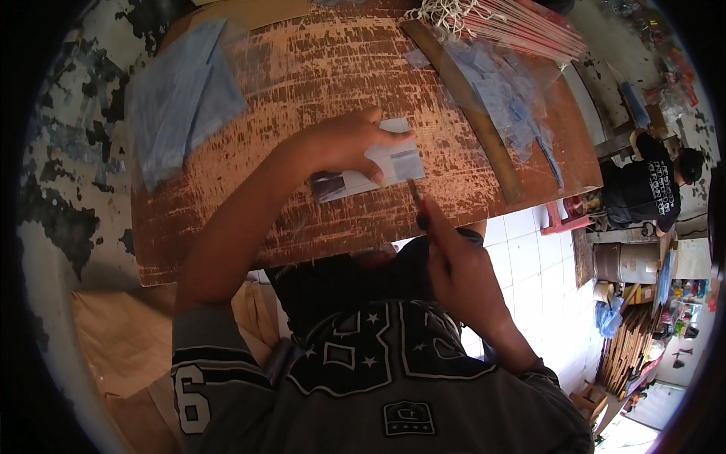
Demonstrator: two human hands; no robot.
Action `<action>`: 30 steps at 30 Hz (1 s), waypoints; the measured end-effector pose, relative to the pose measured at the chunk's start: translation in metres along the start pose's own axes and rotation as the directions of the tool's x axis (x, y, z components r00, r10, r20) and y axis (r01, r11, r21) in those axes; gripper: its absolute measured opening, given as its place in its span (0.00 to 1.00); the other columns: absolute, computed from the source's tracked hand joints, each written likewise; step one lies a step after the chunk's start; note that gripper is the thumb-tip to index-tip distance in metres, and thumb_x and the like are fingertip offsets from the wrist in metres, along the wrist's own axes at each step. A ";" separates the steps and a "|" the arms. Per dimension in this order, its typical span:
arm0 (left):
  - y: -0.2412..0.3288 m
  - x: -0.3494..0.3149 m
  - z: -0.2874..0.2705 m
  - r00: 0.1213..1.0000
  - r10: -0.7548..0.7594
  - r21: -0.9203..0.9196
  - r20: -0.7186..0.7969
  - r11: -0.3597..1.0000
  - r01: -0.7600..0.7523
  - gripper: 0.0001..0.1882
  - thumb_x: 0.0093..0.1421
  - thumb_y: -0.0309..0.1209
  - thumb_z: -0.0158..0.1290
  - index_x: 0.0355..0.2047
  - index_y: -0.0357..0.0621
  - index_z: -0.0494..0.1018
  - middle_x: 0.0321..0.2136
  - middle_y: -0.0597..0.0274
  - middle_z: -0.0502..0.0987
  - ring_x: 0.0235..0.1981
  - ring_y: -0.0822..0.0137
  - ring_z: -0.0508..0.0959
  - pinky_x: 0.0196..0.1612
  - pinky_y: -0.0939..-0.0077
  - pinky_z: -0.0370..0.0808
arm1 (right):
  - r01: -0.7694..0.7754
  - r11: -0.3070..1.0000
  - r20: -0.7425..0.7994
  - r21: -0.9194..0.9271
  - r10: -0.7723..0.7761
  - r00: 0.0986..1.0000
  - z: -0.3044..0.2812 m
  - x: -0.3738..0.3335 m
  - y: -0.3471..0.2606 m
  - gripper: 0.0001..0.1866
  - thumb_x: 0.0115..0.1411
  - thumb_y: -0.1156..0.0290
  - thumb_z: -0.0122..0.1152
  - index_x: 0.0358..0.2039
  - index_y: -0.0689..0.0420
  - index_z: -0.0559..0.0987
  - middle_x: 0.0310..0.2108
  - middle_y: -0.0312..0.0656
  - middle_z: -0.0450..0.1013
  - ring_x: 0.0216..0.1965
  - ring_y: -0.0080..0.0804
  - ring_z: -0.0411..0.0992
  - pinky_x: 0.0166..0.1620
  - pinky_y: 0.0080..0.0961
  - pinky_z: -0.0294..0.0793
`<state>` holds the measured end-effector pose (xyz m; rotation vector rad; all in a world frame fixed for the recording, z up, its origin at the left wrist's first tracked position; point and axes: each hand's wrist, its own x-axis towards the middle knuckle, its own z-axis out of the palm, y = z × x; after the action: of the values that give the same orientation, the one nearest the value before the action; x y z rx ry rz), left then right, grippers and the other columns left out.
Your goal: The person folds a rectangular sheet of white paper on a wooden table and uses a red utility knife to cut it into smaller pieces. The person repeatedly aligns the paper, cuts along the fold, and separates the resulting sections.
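Note:
My left hand [352, 144] lies with thumb and fingers spread, pressing a small rectangular sheet [407, 165] down on the worn wooden table. The sheet is pale, white and grey with darker ends, and my hand covers part of it. My right hand [463, 261] is closed round the handle of a thin knife [414, 191]. Its narrow dark blade points up to the sheet's lower right edge; whether it touches the sheet I cannot tell.
Bluish clear plastic sheets [181, 106] lie at the table's left. A long brown wooden strip [473, 106] lies on the right, beside scattered plastic pieces [499, 91]. Red sticks with white strings [507, 26] fill the far right corner. Another person [650, 185] works farther right.

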<state>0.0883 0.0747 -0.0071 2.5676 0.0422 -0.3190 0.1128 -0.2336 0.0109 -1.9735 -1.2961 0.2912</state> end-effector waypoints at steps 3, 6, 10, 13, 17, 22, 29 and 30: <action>0.007 -0.001 -0.005 0.999 -0.025 -0.014 0.022 1.000 0.025 0.52 0.50 0.41 0.76 0.76 0.76 0.67 0.55 0.55 0.71 0.57 0.56 0.77 0.60 0.62 0.76 | -0.003 0.998 0.027 -0.069 0.005 1.000 -0.003 0.014 0.001 0.35 0.69 0.80 0.54 0.76 0.61 0.63 0.45 0.64 0.82 0.43 0.62 0.83 0.48 0.50 0.80; 0.001 -0.001 0.000 1.000 -0.012 -0.020 -0.003 1.000 0.012 0.52 0.50 0.42 0.76 0.75 0.76 0.67 0.55 0.56 0.71 0.57 0.56 0.77 0.60 0.62 0.76 | -0.077 0.997 0.060 -0.016 0.078 0.995 0.004 0.023 0.004 0.34 0.68 0.81 0.54 0.75 0.63 0.63 0.43 0.65 0.81 0.43 0.62 0.83 0.48 0.51 0.80; 0.003 -0.002 0.000 1.000 -0.007 -0.030 -0.023 1.000 0.006 0.51 0.50 0.42 0.76 0.75 0.76 0.67 0.52 0.56 0.71 0.55 0.57 0.78 0.58 0.62 0.77 | -0.025 1.000 0.030 -0.008 0.025 0.999 0.013 0.032 0.008 0.33 0.69 0.80 0.54 0.75 0.63 0.64 0.40 0.65 0.81 0.41 0.63 0.82 0.47 0.52 0.80; 0.006 -0.002 -0.003 1.000 -0.016 -0.016 -0.007 1.000 0.016 0.52 0.49 0.43 0.76 0.75 0.76 0.67 0.50 0.56 0.70 0.53 0.57 0.78 0.56 0.61 0.76 | -0.028 1.000 0.029 -0.014 0.028 0.999 0.016 0.035 0.010 0.33 0.69 0.80 0.54 0.74 0.63 0.65 0.39 0.65 0.81 0.40 0.63 0.82 0.46 0.53 0.79; 0.004 -0.003 -0.002 1.000 0.004 -0.013 -0.013 1.000 -0.004 0.52 0.49 0.42 0.77 0.75 0.75 0.68 0.49 0.57 0.70 0.51 0.57 0.77 0.55 0.61 0.76 | -0.049 0.999 0.036 -0.018 0.049 0.998 0.015 0.038 0.009 0.31 0.69 0.79 0.54 0.73 0.63 0.66 0.38 0.66 0.81 0.40 0.63 0.82 0.46 0.53 0.79; 0.004 -0.002 -0.003 1.000 0.000 -0.018 -0.002 1.000 0.000 0.52 0.49 0.42 0.77 0.75 0.75 0.68 0.48 0.57 0.70 0.50 0.57 0.76 0.55 0.63 0.75 | -0.064 0.998 0.052 -0.022 0.066 0.996 0.015 0.040 0.004 0.31 0.69 0.79 0.54 0.73 0.63 0.66 0.39 0.67 0.81 0.39 0.64 0.83 0.46 0.54 0.80; 0.005 -0.001 -0.003 1.000 -0.005 -0.021 -0.003 1.000 0.005 0.53 0.48 0.43 0.78 0.75 0.75 0.68 0.48 0.56 0.71 0.50 0.57 0.76 0.55 0.63 0.74 | -0.047 0.999 0.056 -0.024 0.049 0.997 0.015 0.041 0.005 0.31 0.70 0.79 0.53 0.73 0.63 0.65 0.39 0.67 0.81 0.39 0.65 0.82 0.47 0.55 0.80; 0.006 -0.002 -0.004 1.000 -0.009 -0.015 0.001 1.000 0.009 0.53 0.48 0.43 0.78 0.75 0.75 0.68 0.49 0.56 0.71 0.50 0.57 0.76 0.55 0.63 0.74 | -0.039 0.999 0.054 -0.019 0.040 0.998 0.016 0.041 0.007 0.31 0.70 0.79 0.53 0.73 0.63 0.65 0.38 0.67 0.81 0.38 0.65 0.82 0.47 0.56 0.80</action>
<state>0.0881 0.0716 0.0000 2.5527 0.0563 -0.3216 0.1275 -0.1927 0.0032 -2.0210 -1.2993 0.3551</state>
